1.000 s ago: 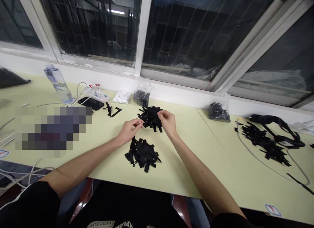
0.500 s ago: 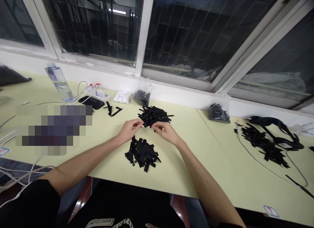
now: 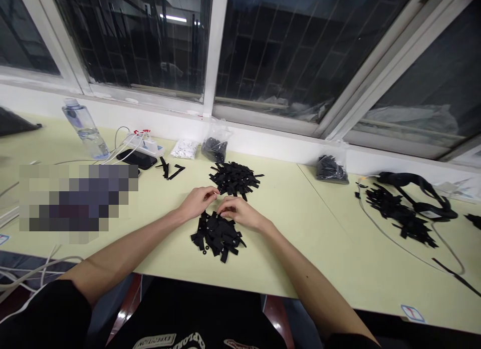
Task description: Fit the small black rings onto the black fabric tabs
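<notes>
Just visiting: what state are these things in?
Left hand, fingers drawn together; hold unclear.
Right hand, fingers curled; hold unclear.
Far black strips, loosely heaped.
Near black strips, loosely heaped.
Bottle, capped, part full.
Phone, flat, screen dark.
Power strip, cables plugged in.
Left clear bag, part full.
Right clear bag, part full.

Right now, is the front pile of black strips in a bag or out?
Out: the front pile lies loose and uncovered, right on the table.
</notes>
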`<action>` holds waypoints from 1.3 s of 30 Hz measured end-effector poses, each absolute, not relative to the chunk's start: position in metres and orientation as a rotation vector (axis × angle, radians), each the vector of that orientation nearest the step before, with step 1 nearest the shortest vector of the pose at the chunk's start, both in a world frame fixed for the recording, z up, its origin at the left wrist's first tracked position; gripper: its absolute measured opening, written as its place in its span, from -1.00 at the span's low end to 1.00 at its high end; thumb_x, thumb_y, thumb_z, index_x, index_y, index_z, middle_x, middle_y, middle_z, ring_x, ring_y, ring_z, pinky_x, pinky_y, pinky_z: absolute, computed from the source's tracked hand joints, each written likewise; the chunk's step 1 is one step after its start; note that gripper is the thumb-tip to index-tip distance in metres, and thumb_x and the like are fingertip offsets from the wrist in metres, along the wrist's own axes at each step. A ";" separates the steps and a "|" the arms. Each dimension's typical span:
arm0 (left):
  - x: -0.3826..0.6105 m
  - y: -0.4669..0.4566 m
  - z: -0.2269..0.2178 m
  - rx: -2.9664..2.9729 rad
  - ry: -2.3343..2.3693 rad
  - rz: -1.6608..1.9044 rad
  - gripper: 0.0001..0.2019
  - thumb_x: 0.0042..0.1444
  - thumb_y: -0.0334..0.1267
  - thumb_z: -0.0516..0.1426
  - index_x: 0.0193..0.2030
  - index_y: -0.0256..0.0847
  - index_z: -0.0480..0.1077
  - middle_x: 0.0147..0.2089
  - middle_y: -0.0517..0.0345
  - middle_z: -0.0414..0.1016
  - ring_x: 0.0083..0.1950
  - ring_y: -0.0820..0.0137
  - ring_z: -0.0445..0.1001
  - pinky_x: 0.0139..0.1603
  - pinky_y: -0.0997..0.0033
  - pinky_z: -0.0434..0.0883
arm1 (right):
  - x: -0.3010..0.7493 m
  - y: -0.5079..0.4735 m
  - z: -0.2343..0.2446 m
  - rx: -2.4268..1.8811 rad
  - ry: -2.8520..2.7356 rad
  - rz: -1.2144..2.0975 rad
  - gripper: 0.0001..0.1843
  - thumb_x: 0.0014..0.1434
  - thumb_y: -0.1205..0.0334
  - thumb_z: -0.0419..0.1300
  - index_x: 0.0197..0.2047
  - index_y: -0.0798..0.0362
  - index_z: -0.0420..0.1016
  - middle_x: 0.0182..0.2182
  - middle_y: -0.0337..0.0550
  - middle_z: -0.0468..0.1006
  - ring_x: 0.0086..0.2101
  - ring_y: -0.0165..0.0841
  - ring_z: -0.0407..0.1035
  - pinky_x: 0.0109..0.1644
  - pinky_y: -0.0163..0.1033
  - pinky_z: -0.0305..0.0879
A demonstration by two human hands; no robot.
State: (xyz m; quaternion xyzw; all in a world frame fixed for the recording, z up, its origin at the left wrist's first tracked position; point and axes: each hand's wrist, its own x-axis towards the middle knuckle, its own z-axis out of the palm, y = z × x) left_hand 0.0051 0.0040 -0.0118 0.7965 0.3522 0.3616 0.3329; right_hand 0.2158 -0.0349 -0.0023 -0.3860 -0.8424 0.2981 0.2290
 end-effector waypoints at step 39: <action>-0.009 0.000 0.002 1.994 0.527 0.588 -0.66 0.19 -0.33 0.10 0.12 -0.11 0.38 -0.15 0.05 0.62 -0.14 0.31 0.57 -0.04 0.30 0.41 | 0.217 -0.035 0.002 -1.019 -2.002 1.067 -0.77 0.18 0.05 0.26 -0.22 -0.01 0.64 -0.24 -0.13 0.50 -0.23 -0.29 0.40 -0.13 -0.18 0.34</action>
